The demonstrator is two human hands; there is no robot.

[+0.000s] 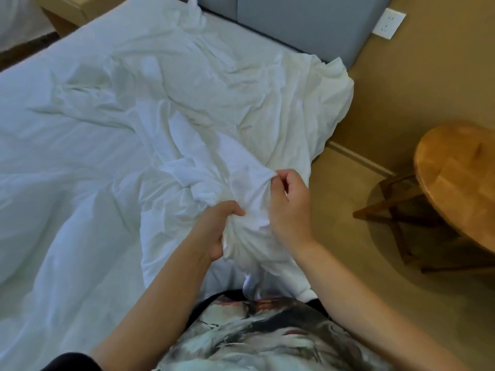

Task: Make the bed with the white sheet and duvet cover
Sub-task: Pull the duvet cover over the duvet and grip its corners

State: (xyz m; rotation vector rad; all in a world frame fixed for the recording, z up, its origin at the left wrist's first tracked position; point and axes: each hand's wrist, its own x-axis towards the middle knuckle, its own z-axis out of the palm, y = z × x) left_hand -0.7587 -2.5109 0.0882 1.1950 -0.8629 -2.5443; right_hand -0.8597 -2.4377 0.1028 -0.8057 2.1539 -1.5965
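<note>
A crumpled white duvet cover (187, 103) lies spread over the bed, its far corner hanging off the right side near the headboard. Under it, smoother white bedding (53, 183) covers the left of the bed. My left hand (214, 231) grips a bunched wad of the cover's near edge, fingers curled into the cloth. My right hand (289, 207) is just right of it and pinches a fold of the same cover between thumb and fingertips. Both hands hold the cloth slightly above the mattress, close to my body.
A grey padded headboard (294, 20) stands at the top. A round wooden table (460, 178) with dark legs sits on the tan floor at the right, close to the bed's side. A white wall socket (388, 24) is beside the headboard. A wooden nightstand (67, 9) is at top left.
</note>
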